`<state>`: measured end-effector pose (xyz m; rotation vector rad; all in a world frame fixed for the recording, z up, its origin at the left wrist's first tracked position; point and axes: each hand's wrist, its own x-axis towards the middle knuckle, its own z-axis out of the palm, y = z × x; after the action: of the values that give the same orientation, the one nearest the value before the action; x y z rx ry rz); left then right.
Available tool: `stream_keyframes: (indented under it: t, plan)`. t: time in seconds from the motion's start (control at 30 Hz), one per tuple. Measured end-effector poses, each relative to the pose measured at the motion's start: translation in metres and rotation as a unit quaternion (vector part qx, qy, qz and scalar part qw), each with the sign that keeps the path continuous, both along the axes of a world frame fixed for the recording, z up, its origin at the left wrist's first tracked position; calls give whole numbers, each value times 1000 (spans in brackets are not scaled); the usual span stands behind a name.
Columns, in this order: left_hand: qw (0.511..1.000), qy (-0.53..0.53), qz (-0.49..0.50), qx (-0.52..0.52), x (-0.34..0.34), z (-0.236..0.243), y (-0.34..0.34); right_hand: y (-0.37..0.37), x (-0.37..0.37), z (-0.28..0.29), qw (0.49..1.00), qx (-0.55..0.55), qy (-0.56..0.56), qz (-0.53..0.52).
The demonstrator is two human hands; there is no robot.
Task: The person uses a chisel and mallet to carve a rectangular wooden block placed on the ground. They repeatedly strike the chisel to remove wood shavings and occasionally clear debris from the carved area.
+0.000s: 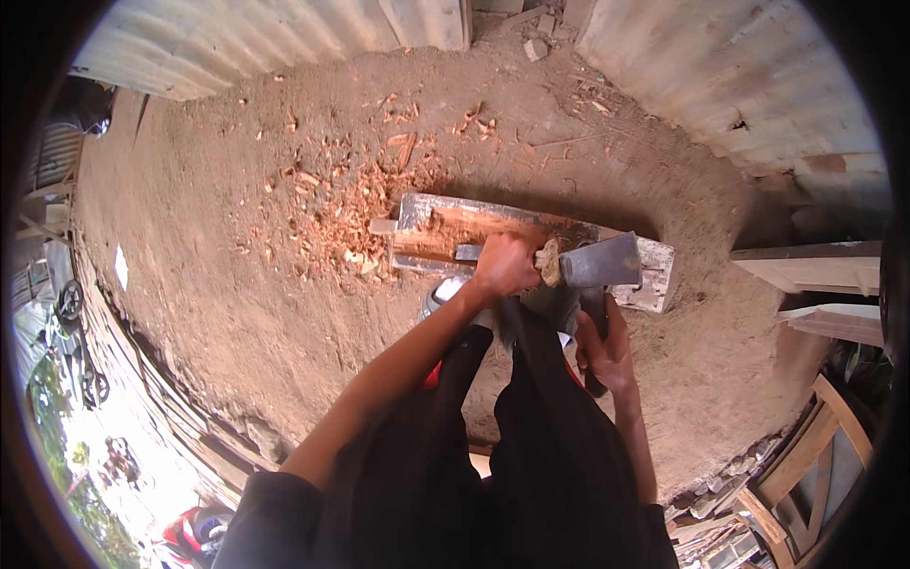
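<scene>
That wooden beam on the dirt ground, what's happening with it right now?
A person stands over the weathered wooden beam lying on the brown dirt ground. The left hand holds a chisel-like metal tool against the beam's reddish carved hollow. The right hand holds the dark handle of a broad grey metal axe head, which sits beside the left hand. Pale wood chips lie scattered left of the beam.

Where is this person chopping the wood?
Probably an outdoor yard used for rough woodwork. The ground is bare dirt, wood chips lie scattered beside a wooden block, and corrugated metal sheets wall the spot in. The left hand and right hand hold a hatchet over the block.
</scene>
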<state>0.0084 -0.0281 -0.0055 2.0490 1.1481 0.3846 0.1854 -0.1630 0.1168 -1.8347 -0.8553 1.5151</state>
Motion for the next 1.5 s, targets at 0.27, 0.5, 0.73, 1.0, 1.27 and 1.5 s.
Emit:
stream_keyframes:
  t: [0.27,0.5,0.73,1.0,1.27,1.5]
  plan:
    - [1000,24,-3,-13,-6,-10,-1,-1,-19,-5,969,106,45,-219]
    - [998,50,-25,-27,-5,-1,1,-10,11,-2,996,56,-6,-63]
    - [1000,4,18,15,-3,-1,-3,-13,-8,-30,992,88,6,-85]
    - [1000,15,19,-7,-2,-3,0,3,-8,-4,989,87,-1,-117]
    - [999,14,38,5,-4,-6,-8,-9,3,-15,993,68,17,-97]
    - [999,30,29,16,-11,-11,-6,5,-3,-11,1000,-4,25,-14]
